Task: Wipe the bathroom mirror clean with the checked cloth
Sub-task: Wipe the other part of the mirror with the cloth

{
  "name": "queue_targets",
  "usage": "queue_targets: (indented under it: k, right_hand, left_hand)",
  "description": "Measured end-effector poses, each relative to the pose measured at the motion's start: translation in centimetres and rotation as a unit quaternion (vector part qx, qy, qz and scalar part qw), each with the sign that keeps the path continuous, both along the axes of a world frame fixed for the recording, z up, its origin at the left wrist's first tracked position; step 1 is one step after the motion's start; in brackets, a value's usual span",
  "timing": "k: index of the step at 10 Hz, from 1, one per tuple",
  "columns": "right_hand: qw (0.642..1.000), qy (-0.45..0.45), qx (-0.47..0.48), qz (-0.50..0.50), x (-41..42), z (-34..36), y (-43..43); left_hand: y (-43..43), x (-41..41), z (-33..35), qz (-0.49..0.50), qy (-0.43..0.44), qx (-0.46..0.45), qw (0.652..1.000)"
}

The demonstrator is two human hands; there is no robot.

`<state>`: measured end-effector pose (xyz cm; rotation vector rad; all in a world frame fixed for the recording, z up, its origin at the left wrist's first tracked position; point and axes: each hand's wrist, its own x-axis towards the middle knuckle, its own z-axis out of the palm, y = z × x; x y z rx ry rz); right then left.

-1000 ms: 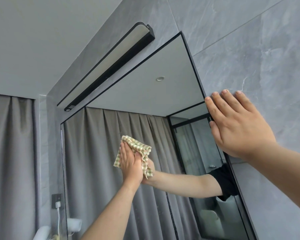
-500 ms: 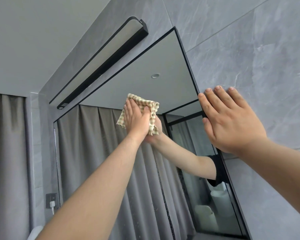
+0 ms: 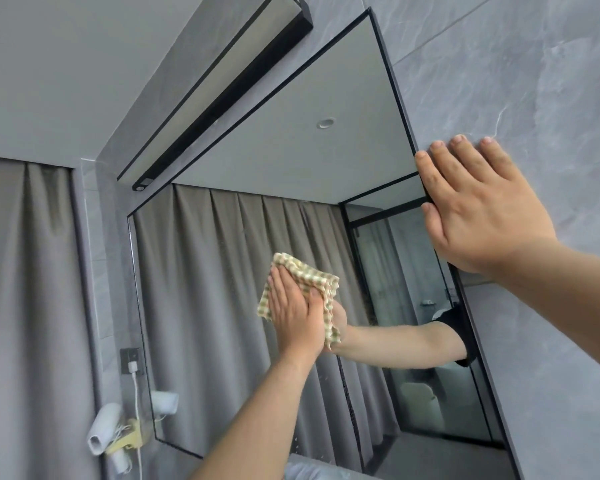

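A large black-framed mirror (image 3: pixel 291 161) hangs on the grey tiled wall and reflects grey curtains, the ceiling and my arm. My left hand (image 3: pixel 293 313) presses the green-and-cream checked cloth (image 3: pixel 312 275) flat against the glass near the mirror's middle, fingers straight and pointing up. The cloth's edges stick out above and to the right of the palm. My right hand (image 3: pixel 478 209) lies flat with straight fingers on the mirror's right edge and the tile beside it.
A long black light bar (image 3: pixel 222 88) runs above the mirror. Left of the mirror a wall socket (image 3: pixel 130 358) with a white plug and cable sits above a white hair dryer (image 3: pixel 101 427) in a holder. Grey curtains (image 3: pixel 25 306) hang at far left.
My left hand has slid the cloth up to the mirror's upper part and then back down to its middle. The right hand has stayed on the mirror's right edge.
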<state>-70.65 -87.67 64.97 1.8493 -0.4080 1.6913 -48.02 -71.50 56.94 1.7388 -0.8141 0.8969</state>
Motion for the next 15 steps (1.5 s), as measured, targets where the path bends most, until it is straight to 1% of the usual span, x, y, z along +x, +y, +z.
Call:
queue_targets:
  k: [1,2,4,5,6,7,8,9,10,11,13,14,15]
  right_hand:
    - [1.0,0.006,0.003,0.0,-0.1,0.1,0.0]
    - [1.0,0.008,0.006,0.003,-0.1,0.1,0.1]
    - [1.0,0.003,0.003,0.007,0.1,0.1,-0.2]
    - [1.0,-0.001,0.003,0.009,0.2,0.0,-0.2]
    - [1.0,-0.001,0.003,0.009,0.2,0.1,-0.2]
    - [1.0,-0.002,0.001,0.006,0.1,0.0,-0.2]
    - [1.0,-0.002,0.002,0.002,0.2,0.0,-0.3]
    - [1.0,0.002,0.005,0.0,0.2,0.1,-0.3]
    - [1.0,0.003,0.003,-0.004,0.2,0.0,-0.4]
    - [1.0,0.006,0.003,-0.007,0.1,0.1,-0.3]
    - [0.999,0.04,0.005,-0.012,-0.5,0.0,-0.4]
    - [0.998,0.066,-0.009,-0.018,-1.4,-0.6,-0.8]
    - [0.994,0.098,-0.032,-0.041,-2.3,-2.1,-1.4]
  left_hand:
    - [0.4,0.1,-4.6,-0.004,0.022,0.001,1.0]
    - [0.6,0.4,-6.7,0.001,0.029,0.009,1.0]
    - [0.6,0.2,-6.1,-0.015,0.043,0.006,0.999]
    - [0.6,1.2,-3.6,-0.009,0.063,-0.026,0.998]
    - [0.4,2.7,1.6,0.018,0.085,-0.068,0.994]
    - [0.5,3.9,7.6,0.025,0.084,-0.089,0.992]
    - [0.9,4.2,14.2,0.012,0.071,-0.067,0.995]
    - [1.4,4.1,18.2,0.005,0.061,-0.033,0.998]
    - [1.1,4.2,16.8,0.037,0.035,-0.023,0.998]
    - [0.8,4.2,13.6,0.052,0.023,-0.023,0.998]
    - [0.9,3.2,6.7,0.049,0.0,0.029,0.998]
    - [1.1,2.8,4.1,0.045,0.002,0.051,0.998]
    - [0.8,2.1,2.5,0.042,-0.002,0.053,0.998]
